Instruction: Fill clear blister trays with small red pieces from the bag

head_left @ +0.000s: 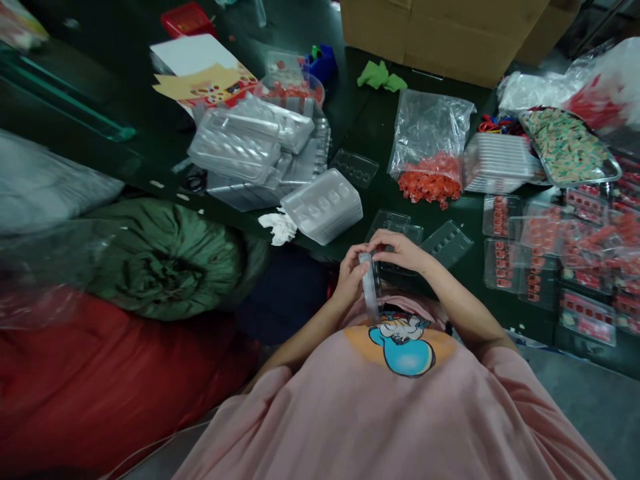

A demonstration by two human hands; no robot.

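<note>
In the head view, my left hand [351, 272] grips a thin stack of clear plastic blister trays [371, 297], held on edge close to my shirt. My right hand [397, 249] meets it at the stack's upper end, its fingers bent and pinching the edge. Just beyond my hands, loose clear trays [387, 222] lie on the dark green table, partly hidden by my right hand. One more empty tray [449, 243] rests beside my right forearm. A thick stack of trays [325, 205] stands to the left of my hands.
Small red plastic pieces [431, 185] spill from a clear bag [431, 123]. Filled trays [501, 265] crowd the right side, below a metal tray [570, 145] of small green-and-tan pieces. More blister packs [237, 143] pile up at left. A cardboard box [445, 40] stands behind.
</note>
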